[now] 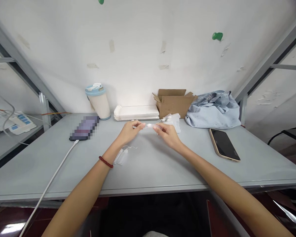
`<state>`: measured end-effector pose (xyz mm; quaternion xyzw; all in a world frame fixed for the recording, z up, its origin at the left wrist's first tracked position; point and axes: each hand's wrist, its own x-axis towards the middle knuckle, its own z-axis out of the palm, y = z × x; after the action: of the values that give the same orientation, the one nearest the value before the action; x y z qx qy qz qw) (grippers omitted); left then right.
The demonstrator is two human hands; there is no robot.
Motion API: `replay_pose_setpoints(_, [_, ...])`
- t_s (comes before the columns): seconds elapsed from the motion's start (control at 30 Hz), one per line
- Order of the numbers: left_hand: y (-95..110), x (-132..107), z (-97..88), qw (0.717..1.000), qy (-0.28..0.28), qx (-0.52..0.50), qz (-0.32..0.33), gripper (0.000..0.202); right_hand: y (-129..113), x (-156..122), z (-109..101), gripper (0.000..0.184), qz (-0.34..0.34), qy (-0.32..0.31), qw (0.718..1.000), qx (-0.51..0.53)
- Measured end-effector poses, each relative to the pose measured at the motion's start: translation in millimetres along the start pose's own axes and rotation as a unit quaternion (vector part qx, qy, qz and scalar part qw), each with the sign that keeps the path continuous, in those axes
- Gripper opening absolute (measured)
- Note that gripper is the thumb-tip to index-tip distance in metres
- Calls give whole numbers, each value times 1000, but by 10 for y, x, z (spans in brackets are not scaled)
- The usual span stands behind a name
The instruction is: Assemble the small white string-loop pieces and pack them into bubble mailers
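Note:
In the middle, above the table, my left hand [131, 131] pinches something small at its fingertips, too small to make out. Facing it, my right hand [169, 133] has thumb and fingers closed on a small white piece [150, 125], which points toward the left fingertips. Near my left wrist lie small translucent white pieces [122, 157] with thin pale strings. Just behind the right hand rests a clear plastic bag [175, 121] with small whitish items by it.
Along the wall stand a cup with a blue lid [98, 102], a stack of white envelopes or cards [136, 113], an open cardboard box [175, 104] and a light blue cloth [213, 112]. A charging phone [85, 127] lies left; another phone [224, 144] lies right.

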<state>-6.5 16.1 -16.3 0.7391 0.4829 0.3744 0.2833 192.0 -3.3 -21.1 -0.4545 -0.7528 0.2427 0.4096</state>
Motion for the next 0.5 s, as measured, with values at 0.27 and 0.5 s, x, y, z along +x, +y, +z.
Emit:
replay_pose_setpoints(0.27, [-417, 114, 14, 968, -44, 228, 92, 30, 122, 74, -72, 25, -18, 36, 963, -266])
replay_pose_setpoints(0.5, [-481, 124, 2, 964, -69, 236, 99, 32, 73, 67, -90, 25, 23, -23, 901, -432])
